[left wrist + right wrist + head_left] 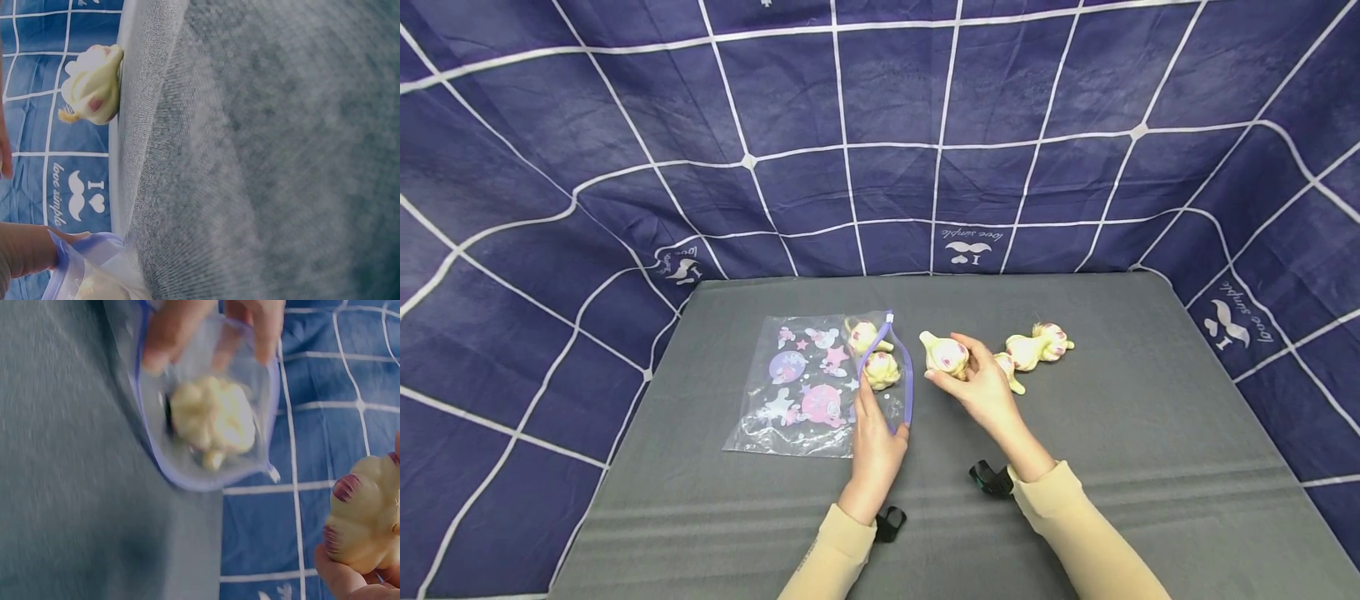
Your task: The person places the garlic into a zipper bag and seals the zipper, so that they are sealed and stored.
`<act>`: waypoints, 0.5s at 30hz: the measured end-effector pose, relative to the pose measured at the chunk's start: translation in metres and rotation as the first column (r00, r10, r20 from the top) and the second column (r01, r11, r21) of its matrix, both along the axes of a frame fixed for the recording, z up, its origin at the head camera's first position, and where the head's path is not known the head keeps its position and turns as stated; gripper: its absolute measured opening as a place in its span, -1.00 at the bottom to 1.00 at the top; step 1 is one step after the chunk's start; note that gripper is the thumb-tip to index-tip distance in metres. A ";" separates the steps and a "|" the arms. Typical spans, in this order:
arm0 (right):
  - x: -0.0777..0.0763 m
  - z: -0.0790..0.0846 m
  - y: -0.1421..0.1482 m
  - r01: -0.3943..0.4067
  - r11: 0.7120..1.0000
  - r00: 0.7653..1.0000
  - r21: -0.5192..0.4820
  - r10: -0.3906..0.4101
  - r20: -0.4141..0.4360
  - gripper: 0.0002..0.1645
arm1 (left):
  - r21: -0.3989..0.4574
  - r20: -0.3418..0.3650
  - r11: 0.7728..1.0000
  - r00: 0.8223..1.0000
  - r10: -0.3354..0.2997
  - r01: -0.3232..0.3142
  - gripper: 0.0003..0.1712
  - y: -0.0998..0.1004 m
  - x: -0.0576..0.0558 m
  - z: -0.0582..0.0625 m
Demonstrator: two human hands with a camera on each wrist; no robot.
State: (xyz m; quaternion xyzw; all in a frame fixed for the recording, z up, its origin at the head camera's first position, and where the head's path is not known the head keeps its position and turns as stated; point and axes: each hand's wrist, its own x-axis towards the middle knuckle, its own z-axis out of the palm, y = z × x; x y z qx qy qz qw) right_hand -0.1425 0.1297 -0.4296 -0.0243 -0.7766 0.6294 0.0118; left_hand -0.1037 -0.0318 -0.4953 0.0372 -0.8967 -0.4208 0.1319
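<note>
A clear plastic zip bag (820,404) with pink cartoon prints and a purple zip edge lies flat, its mouth toward the right. My left hand (877,442) grips the mouth and spreads its edges apart, as the right wrist view shows. Two garlic bulbs (881,370) are inside the bag. Just right of the mouth, my right hand (983,392) holds another garlic bulb (947,356) between thumb and fingers, its stem pointing left. In the right wrist view this bulb (362,515) shows purple patches.
Several garlic bulbs (1033,348) lie close together on the grey table (1150,400) right of my right hand, one partly hidden by it. A blue cloth with white lines (895,183) hangs behind and at both sides. Black straps (991,479) sit at my wrists.
</note>
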 end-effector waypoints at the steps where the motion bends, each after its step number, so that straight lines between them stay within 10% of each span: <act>1: 0.000 -0.001 -0.004 -0.017 1.000 1.000 0.015 0.017 -0.001 -0.09 | 0.000 0.001 1.000 1.000 -0.001 0.001 0.22 0.000 0.000 0.000; 15: 0.005 -0.029 -0.032 -0.123 0.977 0.992 0.175 0.127 -0.013 -0.12 | -0.008 0.010 1.000 1.000 -0.019 0.019 0.23 -0.002 0.003 0.002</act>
